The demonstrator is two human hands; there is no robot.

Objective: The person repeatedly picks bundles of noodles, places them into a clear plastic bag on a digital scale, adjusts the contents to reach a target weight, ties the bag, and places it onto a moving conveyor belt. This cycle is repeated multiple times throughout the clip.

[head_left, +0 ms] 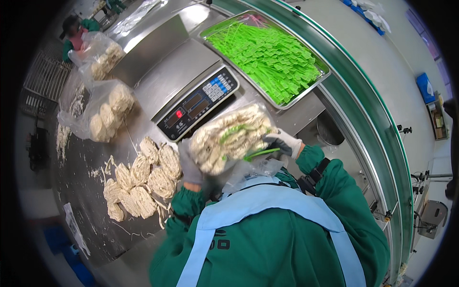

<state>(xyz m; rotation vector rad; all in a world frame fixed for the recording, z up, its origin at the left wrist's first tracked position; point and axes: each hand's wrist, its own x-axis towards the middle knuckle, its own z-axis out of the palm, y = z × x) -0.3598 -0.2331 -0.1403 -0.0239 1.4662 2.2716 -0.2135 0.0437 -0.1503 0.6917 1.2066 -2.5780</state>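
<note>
I hold a clear plastic bag of pale noodle bundles (pixel 234 138), with green strips showing in it and along its lower edge, between my hands in front of the scale (pixel 198 103). My left hand (pixel 190 165), in a grey glove, grips its left end; my right hand (pixel 282 143), in a white and dark glove, is closed on its right end. A crumpled clear bag end hangs below it. Several loose noodle bundles (pixel 136 196) lie on the steel table (pixel 95 229) at my left. Above right stands a steel tray (pixel 287 105) heaped with green plastic strips (pixel 267 52).
Two bulky clear bags of noodles (pixel 110 115) (pixel 103 62) sit at the back left near scattered scraps. A co-worker in green (pixel 76 40) stands at the far upper left. A conveyor with a green belt (pixel 377 138) curves along my right. A steel bowl (pixel 327 129) is below the tray.
</note>
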